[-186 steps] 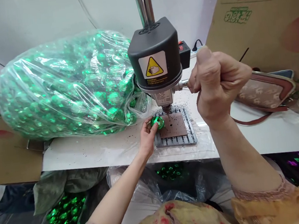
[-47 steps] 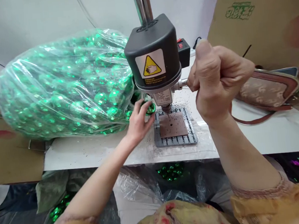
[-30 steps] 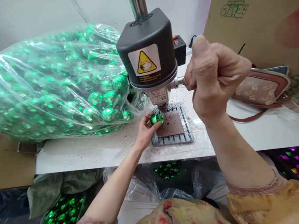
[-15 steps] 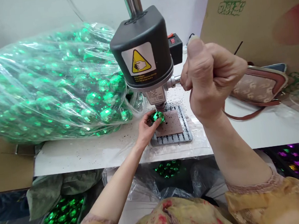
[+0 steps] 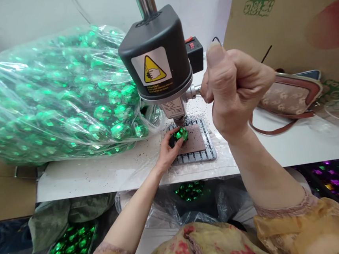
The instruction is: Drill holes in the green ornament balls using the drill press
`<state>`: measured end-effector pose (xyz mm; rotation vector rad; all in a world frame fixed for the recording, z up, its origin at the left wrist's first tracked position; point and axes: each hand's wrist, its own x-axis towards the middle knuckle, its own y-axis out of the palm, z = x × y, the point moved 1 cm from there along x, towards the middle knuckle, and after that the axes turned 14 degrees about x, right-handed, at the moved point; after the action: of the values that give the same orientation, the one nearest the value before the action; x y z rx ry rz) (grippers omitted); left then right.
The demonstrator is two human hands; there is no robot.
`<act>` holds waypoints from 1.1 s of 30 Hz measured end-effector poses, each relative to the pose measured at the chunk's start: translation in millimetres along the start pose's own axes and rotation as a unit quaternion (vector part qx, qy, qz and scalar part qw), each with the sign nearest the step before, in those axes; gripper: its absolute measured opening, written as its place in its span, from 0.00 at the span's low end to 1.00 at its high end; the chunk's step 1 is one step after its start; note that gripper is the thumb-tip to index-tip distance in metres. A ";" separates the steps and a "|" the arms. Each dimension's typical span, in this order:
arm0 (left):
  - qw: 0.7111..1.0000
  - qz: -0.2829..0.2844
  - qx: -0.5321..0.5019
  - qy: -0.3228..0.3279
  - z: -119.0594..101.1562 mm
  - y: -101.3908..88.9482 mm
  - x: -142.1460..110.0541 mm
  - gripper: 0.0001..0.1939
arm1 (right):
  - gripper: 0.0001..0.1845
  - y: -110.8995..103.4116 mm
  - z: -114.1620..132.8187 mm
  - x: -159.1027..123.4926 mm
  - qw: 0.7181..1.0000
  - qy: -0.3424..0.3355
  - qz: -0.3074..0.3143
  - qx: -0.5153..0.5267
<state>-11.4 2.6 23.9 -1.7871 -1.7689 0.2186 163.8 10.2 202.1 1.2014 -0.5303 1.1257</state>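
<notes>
1. Pinching a green ball (image 5: 181,134) in the left grip (image 5: 169,146), with the thumb on the near side and the fingers along the far left side; showing its facets just to the right of that grip.
2. Holding the ball over the left part of a brown board (image 5: 196,138), on a slotted base plate (image 5: 211,155), right below the chuck (image 5: 180,121) in this view. Cannot tell about contact between ball and board.
3. Curling the right grip (image 5: 236,89) tightly around a lever (image 5: 196,92) on the side of the drill press (image 5: 154,51), well above and to the right of the left grip.
4. Judging by this layout, lining up the ball for drilling. Too small and hidden to make out: the drill bit, and any touch on the ball.
5. Calling next, most likely, for a steady left pinch, with fingertips clear of the line below the chuck, then a controlled pull on the lever with the right grip. Worth guarding against: a roll or slip of the round ball under pressure.
6. Lying on the table (image 5: 102,176), to the left of the left grip: a clear bag (image 5: 57,97) full of similar balls. Sitting below that grip, past the table edge: more loose balls (image 5: 189,190).
</notes>
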 end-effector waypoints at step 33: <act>0.987 0.025 -0.152 -0.052 13.0 8.7 11.2 0.32 | 0.25 0.0 -0.2 -2.4 1.000 -0.016 0.004 0.022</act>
<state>-9.7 17.8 12.3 -2.0684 -1.9143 0.0644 162.8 9.5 200.1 1.2593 -0.5373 1.1314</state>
